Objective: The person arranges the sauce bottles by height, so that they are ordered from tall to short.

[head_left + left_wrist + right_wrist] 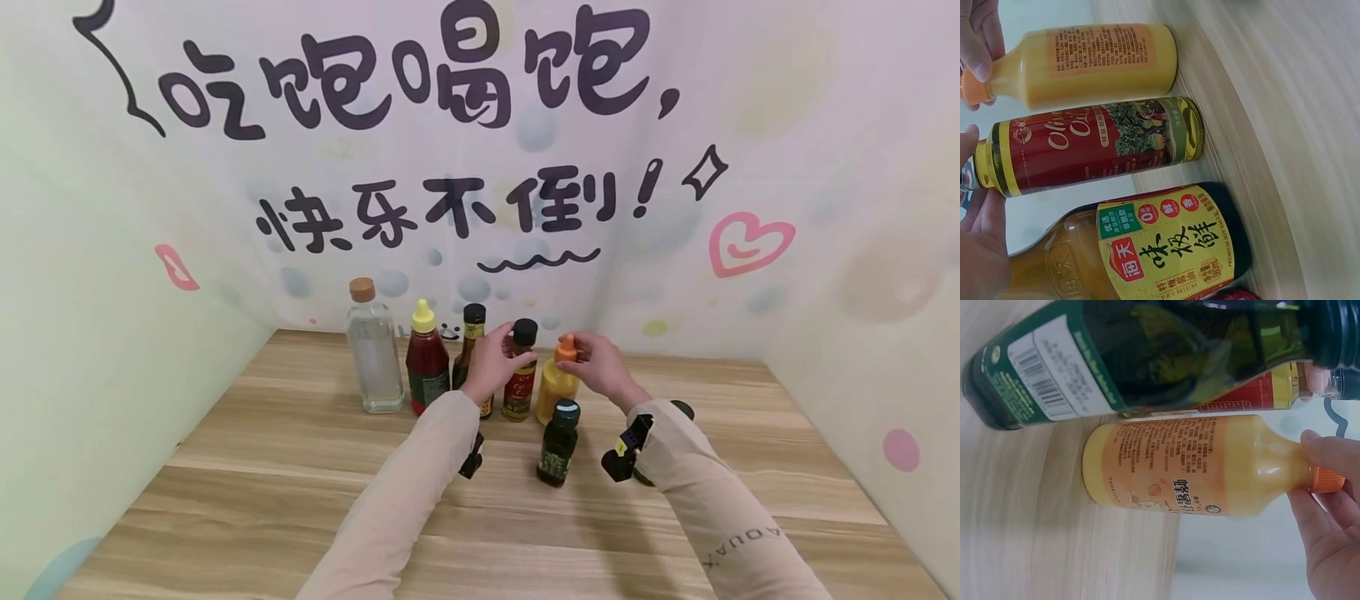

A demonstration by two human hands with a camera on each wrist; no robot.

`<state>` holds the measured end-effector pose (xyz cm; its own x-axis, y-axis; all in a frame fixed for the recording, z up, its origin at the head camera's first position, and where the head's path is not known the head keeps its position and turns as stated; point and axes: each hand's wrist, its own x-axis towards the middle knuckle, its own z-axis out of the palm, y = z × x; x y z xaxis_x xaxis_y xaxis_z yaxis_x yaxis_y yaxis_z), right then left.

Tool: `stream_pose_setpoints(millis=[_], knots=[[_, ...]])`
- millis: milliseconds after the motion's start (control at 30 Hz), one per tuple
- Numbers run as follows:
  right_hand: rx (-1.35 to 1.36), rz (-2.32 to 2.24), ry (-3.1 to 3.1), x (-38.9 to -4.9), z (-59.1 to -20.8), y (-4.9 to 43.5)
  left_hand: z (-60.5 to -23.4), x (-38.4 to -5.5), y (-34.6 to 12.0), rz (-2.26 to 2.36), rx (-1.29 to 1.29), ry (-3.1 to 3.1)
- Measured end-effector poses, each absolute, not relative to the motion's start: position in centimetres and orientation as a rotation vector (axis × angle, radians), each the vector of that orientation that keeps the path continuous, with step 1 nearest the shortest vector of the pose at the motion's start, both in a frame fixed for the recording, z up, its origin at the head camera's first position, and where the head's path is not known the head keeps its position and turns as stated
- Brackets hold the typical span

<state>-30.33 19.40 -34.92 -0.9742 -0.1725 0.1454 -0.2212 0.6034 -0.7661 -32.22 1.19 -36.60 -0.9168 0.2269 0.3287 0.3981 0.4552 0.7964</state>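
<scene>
Two pale sleeves [405, 500] reach in over the table [247, 467] from the near side. At their far ends, the left hand [495, 358] holds the olive oil bottle [518, 392] by its neck between thumb and fingers, while the right hand [600, 367] pinches the yellow bottle [557, 392] around its orange cap [1327, 479]. Both bottles stand upright side by side on the table, yellow to the right. Left of them run the soy sauce bottle [1172, 240], the red sauce bottle [427, 367] and the clear bottle [377, 367]. Nearer stands the green bottle [557, 454], in front of the yellow one.

With both grips so high, a sideways push could tip either bottle about its base. The left hand sits close against the soy sauce bottle, so swinging outward might topple it. Drawing the right wrist nearer and leftward could make its black device [621, 457] knock the green bottle over.
</scene>
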Motion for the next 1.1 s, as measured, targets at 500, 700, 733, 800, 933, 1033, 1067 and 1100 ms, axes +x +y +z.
stream_pose_setpoints(millis=[500, 700, 733, 800, 933, 1033, 1067, 1100], knots=[[0.344, 1.388, -2.753, -30.3, -35.2, 19.6, -36.6, -32.0, 1.4, -1.468, -0.535, -2.532], [0.356, 1.453, -2.712, -30.1, -35.8, 19.5, -36.6, -31.6, 1.4, -1.471, -0.523, -2.534], [0.350, 1.467, -2.705, -30.1, -35.9, 19.5, -36.6, -31.6, 1.4, -1.474, -0.525, -2.534], [0.357, 1.477, -2.695, -30.1, -36.2, 19.5, -36.7, -31.7, 1.5, -1.474, -0.527, -2.539], [0.363, 1.481, -2.681, -30.0, -36.3, 19.6, -36.6, -31.8, 1.4, -1.460, -0.537, -2.558], [0.372, 1.487, -2.668, -30.1, -36.3, 19.6, -36.4, -31.8, 1.4, -1.453, -0.526, -2.576], [0.374, 1.492, -2.664, -30.1, -36.3, 19.6, -36.3, -31.8, 1.4, -1.451, -0.520, -2.580], [0.376, 1.498, -2.659, -30.1, -36.3, 19.6, -36.3, -31.8, 1.4, -1.449, -0.508, -2.587]])
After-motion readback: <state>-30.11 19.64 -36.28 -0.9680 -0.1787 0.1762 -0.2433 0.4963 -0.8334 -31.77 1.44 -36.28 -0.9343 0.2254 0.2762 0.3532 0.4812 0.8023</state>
